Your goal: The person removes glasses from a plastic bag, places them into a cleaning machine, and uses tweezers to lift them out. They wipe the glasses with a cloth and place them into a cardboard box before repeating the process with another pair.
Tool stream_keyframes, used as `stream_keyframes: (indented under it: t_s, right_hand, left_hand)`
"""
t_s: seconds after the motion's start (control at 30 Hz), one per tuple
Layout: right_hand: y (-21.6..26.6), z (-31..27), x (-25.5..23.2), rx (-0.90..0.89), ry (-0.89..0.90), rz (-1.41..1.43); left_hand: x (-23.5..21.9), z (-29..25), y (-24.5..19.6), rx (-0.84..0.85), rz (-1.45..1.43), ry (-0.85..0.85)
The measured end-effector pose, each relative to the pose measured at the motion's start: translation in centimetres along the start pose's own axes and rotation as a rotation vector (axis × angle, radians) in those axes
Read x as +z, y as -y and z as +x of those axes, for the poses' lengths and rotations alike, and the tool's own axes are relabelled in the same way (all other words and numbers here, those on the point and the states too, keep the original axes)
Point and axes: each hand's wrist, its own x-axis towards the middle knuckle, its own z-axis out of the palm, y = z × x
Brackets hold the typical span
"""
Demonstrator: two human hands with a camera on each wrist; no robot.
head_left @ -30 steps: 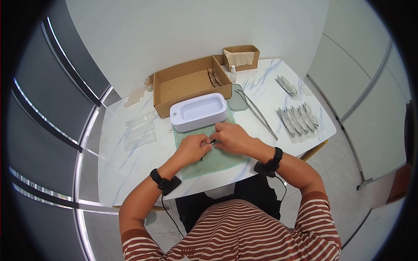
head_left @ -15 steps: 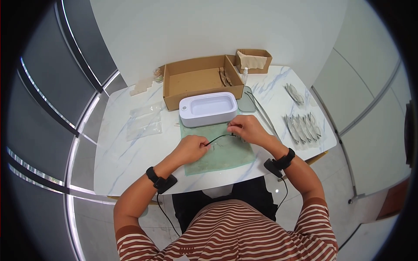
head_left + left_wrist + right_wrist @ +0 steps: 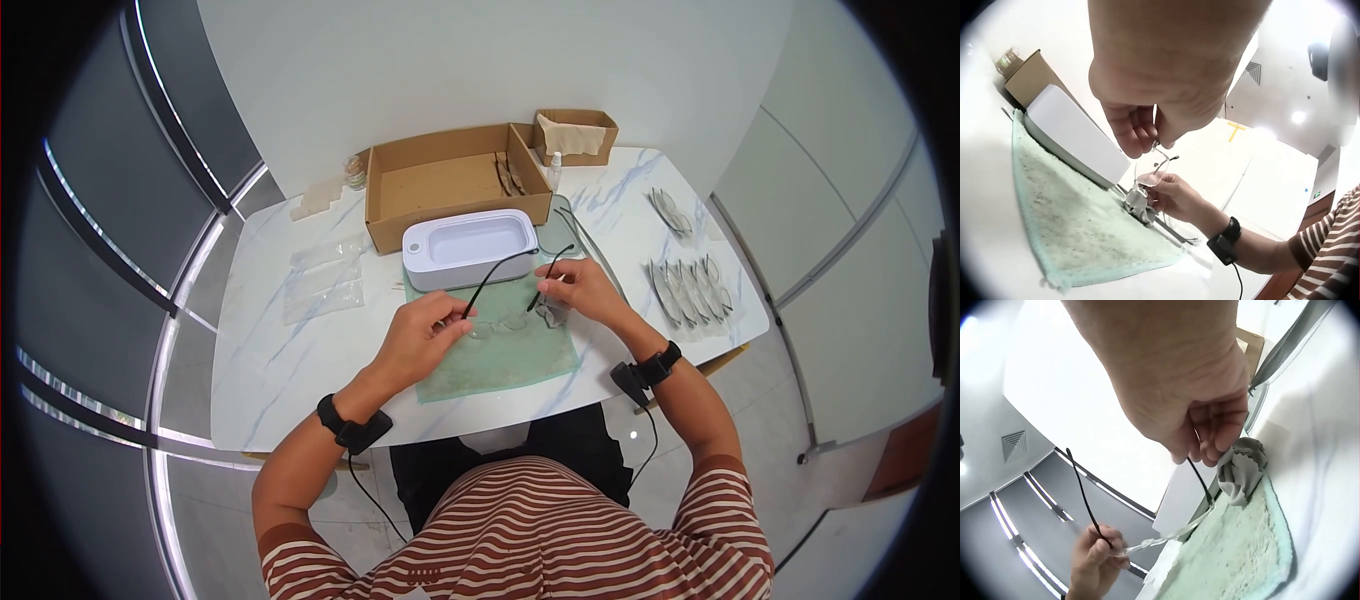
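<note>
Both hands hold a pair of eyeglasses (image 3: pixel 507 322) with thin black temples and clear lenses above the green mat (image 3: pixel 495 365). My left hand (image 3: pixel 425 330) pinches the frame near the left hinge, and that temple slants away over the white cleaner basin. With thumb and fingers my right hand (image 3: pixel 580 287) pinches the other temple (image 3: pixel 1200 480). Both temples point away from the body, lenses on the near side. A crumpled grey cloth (image 3: pixel 1241 472) lies at the mat's edge just below the right fingers. In the left wrist view the left fingers partly hide the frame.
The white ultrasonic cleaner (image 3: pixel 470 248) stands behind the mat, before a cardboard box (image 3: pixel 430 185) holding glasses. Long tweezers (image 3: pixel 605 262) lie at right. Several glasses (image 3: pixel 690 292) are lined up farther right. Clear plastic bags (image 3: pixel 325 280) lie left. A spray bottle (image 3: pixel 555 172) stands at the back.
The hands, close together at first, have moved apart. The glasses have turned so their temples now point forward over the cleaner. The left hand's grasp has shifted to the hinge area.
</note>
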Motion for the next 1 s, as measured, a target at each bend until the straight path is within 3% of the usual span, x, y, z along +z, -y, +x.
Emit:
stream_keyframes:
  t_s: [0.07,0.13,0.27,0.43,0.63,0.87,1.0]
  right_hand:
    - [1.0,-0.6,-0.2,-0.092,-0.008,-0.131]
    - [1.2,-1.3,-0.5,-0.227,-0.066,-0.485]
    - [0.6,-2.0,-0.2,-0.300,-0.090,-0.661]
    - [2.8,-2.9,0.2,-0.352,0.071,-0.830]
    - [1.0,-2.8,-0.4,-0.318,0.154,-0.860]
    - [-0.7,-3.2,-0.6,-0.302,0.111,-0.804]
    - [1.6,-3.3,1.6,-0.483,-0.053,-0.653]
  left_hand:
    - [-0.5,0.1,-1.0,-0.002,0.011,-0.013]
    - [-0.7,0.1,-1.6,-0.004,0.020,-0.018]
    - [-0.6,0.3,-1.8,0.003,0.089,-0.014]
    - [0.1,0.3,-2.1,0.009,0.133,-0.003]
    - [0.4,0.1,-1.9,0.033,0.190,0.007]
    - [0.8,0.0,-2.0,0.034,0.189,0.007]
    - [1.1,0.3,-2.4,0.047,0.179,0.008]
